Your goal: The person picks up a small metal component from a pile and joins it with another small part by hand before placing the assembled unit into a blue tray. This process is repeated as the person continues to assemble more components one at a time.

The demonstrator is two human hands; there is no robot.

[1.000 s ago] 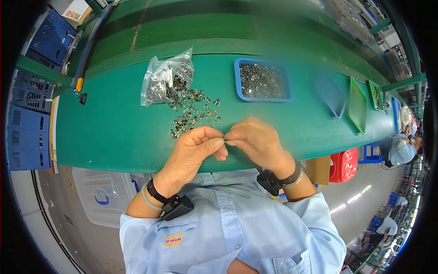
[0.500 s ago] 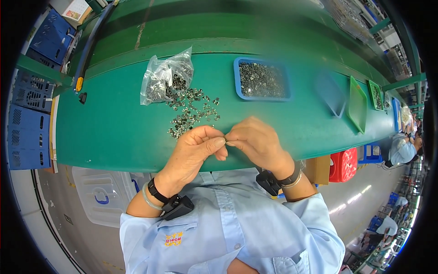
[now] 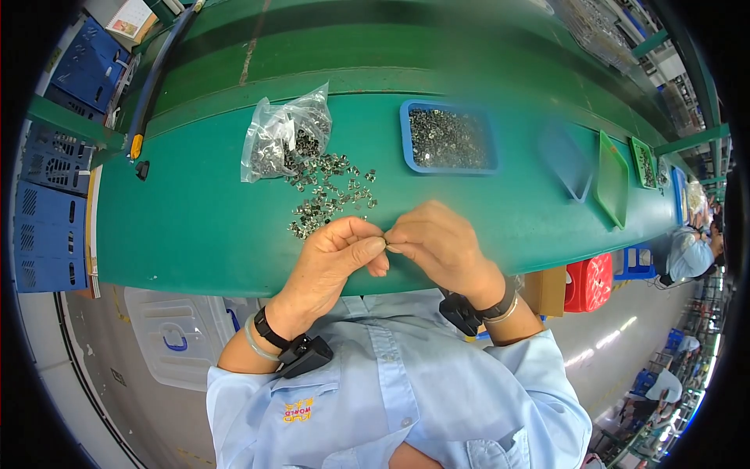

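Observation:
My left hand (image 3: 337, 258) and my right hand (image 3: 440, 244) meet fingertip to fingertip over the near edge of the green table (image 3: 195, 227). Together they pinch a small metal part (image 3: 386, 244), mostly hidden by the fingers. Just beyond the hands lies a loose pile of small metal parts (image 3: 328, 197). An open clear plastic bag (image 3: 283, 134) with more such parts lies behind the pile. A blue tray (image 3: 448, 137) filled with metal parts sits to the right of the bag.
Green trays (image 3: 612, 178) lie further right on the table. Blue crates (image 3: 48, 227) stand at the left, a translucent bin (image 3: 173, 338) under the table, and a red box (image 3: 589, 283) at the right. Another person (image 3: 689, 252) works at the far right.

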